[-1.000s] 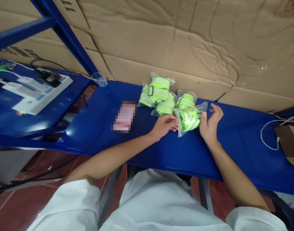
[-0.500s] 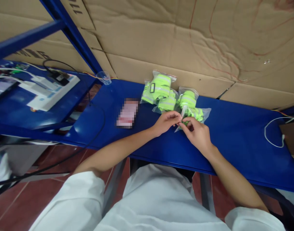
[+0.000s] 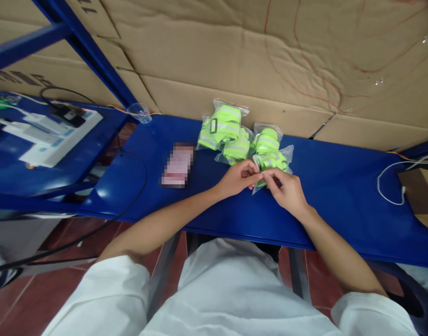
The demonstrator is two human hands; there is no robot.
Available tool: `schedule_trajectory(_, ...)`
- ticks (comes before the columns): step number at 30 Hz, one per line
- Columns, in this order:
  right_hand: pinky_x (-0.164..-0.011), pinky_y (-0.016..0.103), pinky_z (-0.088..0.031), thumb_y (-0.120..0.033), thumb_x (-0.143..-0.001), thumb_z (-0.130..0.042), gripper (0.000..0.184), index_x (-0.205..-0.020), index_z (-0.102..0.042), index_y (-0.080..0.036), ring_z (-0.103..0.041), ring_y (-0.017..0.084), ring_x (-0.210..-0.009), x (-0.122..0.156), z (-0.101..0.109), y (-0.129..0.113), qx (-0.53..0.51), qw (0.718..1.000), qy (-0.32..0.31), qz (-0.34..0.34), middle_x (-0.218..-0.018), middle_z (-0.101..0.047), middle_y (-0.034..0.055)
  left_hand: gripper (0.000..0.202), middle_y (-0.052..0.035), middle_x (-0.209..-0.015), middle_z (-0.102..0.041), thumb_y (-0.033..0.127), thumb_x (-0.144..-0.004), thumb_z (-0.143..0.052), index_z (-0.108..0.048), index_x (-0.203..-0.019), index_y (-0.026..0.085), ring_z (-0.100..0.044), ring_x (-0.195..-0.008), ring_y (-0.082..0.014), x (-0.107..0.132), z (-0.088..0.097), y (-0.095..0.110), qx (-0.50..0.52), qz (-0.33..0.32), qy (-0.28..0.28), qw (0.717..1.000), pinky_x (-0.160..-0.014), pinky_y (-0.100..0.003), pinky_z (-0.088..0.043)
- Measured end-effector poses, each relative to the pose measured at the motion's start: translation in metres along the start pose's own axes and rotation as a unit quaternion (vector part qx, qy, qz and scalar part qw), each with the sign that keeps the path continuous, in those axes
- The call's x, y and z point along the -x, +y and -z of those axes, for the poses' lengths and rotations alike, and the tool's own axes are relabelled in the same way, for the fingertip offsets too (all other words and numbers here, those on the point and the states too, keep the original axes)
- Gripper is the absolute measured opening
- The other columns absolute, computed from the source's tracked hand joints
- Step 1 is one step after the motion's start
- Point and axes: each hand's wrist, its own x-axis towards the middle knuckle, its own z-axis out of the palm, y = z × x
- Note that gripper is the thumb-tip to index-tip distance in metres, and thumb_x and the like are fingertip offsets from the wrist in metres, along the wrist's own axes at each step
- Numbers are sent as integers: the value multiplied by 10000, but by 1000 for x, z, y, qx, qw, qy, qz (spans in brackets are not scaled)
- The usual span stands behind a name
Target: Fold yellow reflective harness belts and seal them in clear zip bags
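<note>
A clear plastic bag [image 3: 285, 154] holds a rolled neon-yellow strap [image 3: 274, 160] with pale reflective stripes. My left hand [image 3: 239, 178] pinches the near edge of this bag from the left, fingers curled. From the right, my right hand [image 3: 284, 187] grips the same edge between thumb and forefinger, and the fingertips of both hands meet there. Part of the bag is hidden behind my fingers. Just beyond lie several more bagged straps of the same colour, among them one with a dark buckle [image 3: 214, 125] and another bagged strap [image 3: 267, 140] to its right.
On the blue table [image 3: 340, 196] a phone with a blurred screen [image 3: 178, 164] lies left of my hands. A clear plastic cup [image 3: 140, 113] and a white power strip [image 3: 66, 140] are farther left. A white cable [image 3: 379, 184] curls at the right. Cardboard [image 3: 206, 60] stands behind.
The whole view has shifted slightly, so the table items sit farther left. My hands stay at the bag's edge, their fingertips now closer together, and the bag is turned a little.
</note>
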Motion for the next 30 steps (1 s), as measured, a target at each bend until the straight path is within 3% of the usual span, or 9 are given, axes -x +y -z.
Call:
schedule_trajectory(5, -600, 259, -445, -362, -1026, -583, 243, -932, -742, -203, -644, 141, -574, -5, -3, -1, 13, 1000, 14, -19, -696, -719, 1, 446, 9, -770, -675, 532, -820, -843, -628, -961, 168, -674, -618, -103, -2, 2, -12, -30, 14, 38, 999, -609, -232, -587)
schedule_trajectory(9, -652, 269, -479, -390, -1032, -598, 238, -1005, -754, -212, -670, 151, -625, -4, -5, 2, 16, 999, 7, -28, -768, -749, 14, 346, -6, -833, -694, 422, -825, -840, -668, -994, 174, -686, -669, -112, 0, 2, -16, -78, 16, 77, 994, -624, -228, -572)
schedule_trajectory(14, -694, 283, -486, -440, -1021, -643, 258, -1058, -768, -216, -700, 168, -694, -3, -4, 4, 21, 999, -3, -30, -850, -784, 29, 313, -8, -852, -705, 433, -851, -805, -676, -991, 183, -694, -745, -122, 3, 1, -9, -139, -13, 59, 988, -698, -239, -565)
schedule_trajectory(19, -605, 272, -445, -472, -1046, -569, 327, -934, -731, -210, -599, 136, -566, -5, 0, 3, -63, 995, -30, -71, -717, -727, 5, 406, 7, -871, -692, 450, -808, -853, -669, -1060, 190, -654, -716, -91, 6, -2, -5, -187, -28, 62, 980, -698, -222, -533)
schedule_trajectory(26, -582, 270, -433, -546, -1030, -585, 371, -887, -685, -219, -560, 130, -560, -5, 2, 2, -104, 990, -49, -78, -673, -655, -10, 366, -7, -816, -704, 402, -808, -854, -641, -991, 167, -698, -752, -120, 5, -2, -6, -76, -5, 19, 997, -704, -232, -577)
schedule_trajectory(30, -588, 274, -408, -528, -1039, -574, 358, -887, -667, -217, -531, 122, -565, -5, 1, 0, -90, 993, -49, -57, -662, -595, -23, 378, -18, -785, -702, 463, -822, -837, -665, -943, 148, -686, -675, -114, 3, -2, -7, -54, 20, 16, 998, -603, -214, -557)
